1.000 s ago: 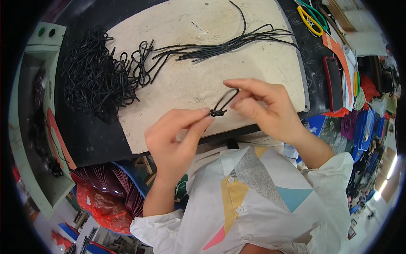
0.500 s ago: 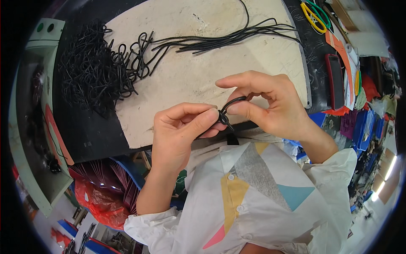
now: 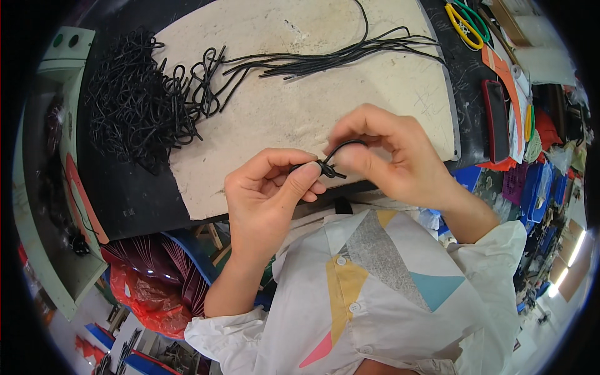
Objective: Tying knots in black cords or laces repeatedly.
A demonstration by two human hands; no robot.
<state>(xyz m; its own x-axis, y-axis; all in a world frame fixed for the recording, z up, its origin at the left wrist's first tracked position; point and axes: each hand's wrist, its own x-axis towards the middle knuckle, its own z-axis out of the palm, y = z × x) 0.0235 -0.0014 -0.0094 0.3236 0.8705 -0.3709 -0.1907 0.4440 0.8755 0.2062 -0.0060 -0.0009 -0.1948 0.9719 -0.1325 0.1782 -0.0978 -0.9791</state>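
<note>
A short black cord (image 3: 327, 169) with a knot in it is held up between my two hands, above the near edge of the pale board. Pinched between thumb and fingers, one side of the knot sits in my left hand (image 3: 269, 190). A curved length of the cord rises from the knot to my right hand (image 3: 397, 153), whose fingers are bent around it and partly blurred. One short end sticks out to the right below the knot. Further off, a bundle of straight black cords (image 3: 331, 61) lies across the board.
A tangled heap of looped black cords (image 3: 134, 103) covers the far left of the pale board (image 3: 269, 119) and the black tabletop. On the right lie yellow-handled scissors (image 3: 462, 28) and a dark red-edged phone (image 3: 495, 119). A red plastic bag (image 3: 153, 303) sits below the table at left.
My right fingers have curled inward toward the cord. The knot has turned slightly, its short end now pointing more to the right, and my left hand has shifted a little left.
</note>
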